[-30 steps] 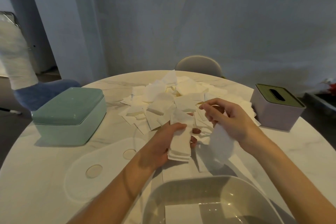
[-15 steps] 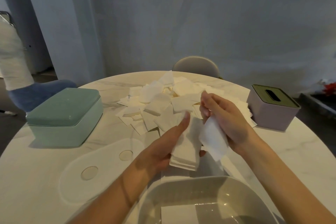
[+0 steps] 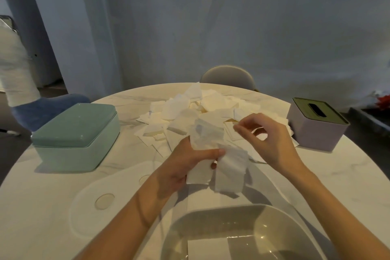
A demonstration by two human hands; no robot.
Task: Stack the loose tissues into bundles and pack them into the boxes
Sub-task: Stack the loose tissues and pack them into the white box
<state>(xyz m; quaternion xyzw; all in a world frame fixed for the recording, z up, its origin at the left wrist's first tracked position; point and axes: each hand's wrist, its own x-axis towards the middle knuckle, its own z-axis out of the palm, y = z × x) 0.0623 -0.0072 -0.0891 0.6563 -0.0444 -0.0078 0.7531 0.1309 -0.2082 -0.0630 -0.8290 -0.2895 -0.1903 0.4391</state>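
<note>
A heap of loose white tissues (image 3: 211, 110) covers the far middle of the round marble table (image 3: 42, 207). My left hand (image 3: 185, 164) grips a small bundle of stacked tissues (image 3: 199, 173) above the table, thumb laid across its top. One more tissue (image 3: 231, 168) hangs over the bundle's right side. My right hand (image 3: 268, 139) hovers just right of the bundle over the heap's near edge, fingers loosely curved and nothing visibly held. An open white box (image 3: 285, 217) stands at the near edge with a flat stack of tissues (image 3: 207, 248) inside.
A closed teal box (image 3: 73, 133) stands at the left. At the right is a lavender box with an olive slotted lid (image 3: 316, 124). A flat white lid (image 3: 109, 194) lies near the left forearm. A chair back (image 3: 226, 75) shows beyond the table. A person stands far left.
My right hand laid its tissue over the bundle, let go and rose toward the heap. My left hand's thumb now clamps the bundle's top.
</note>
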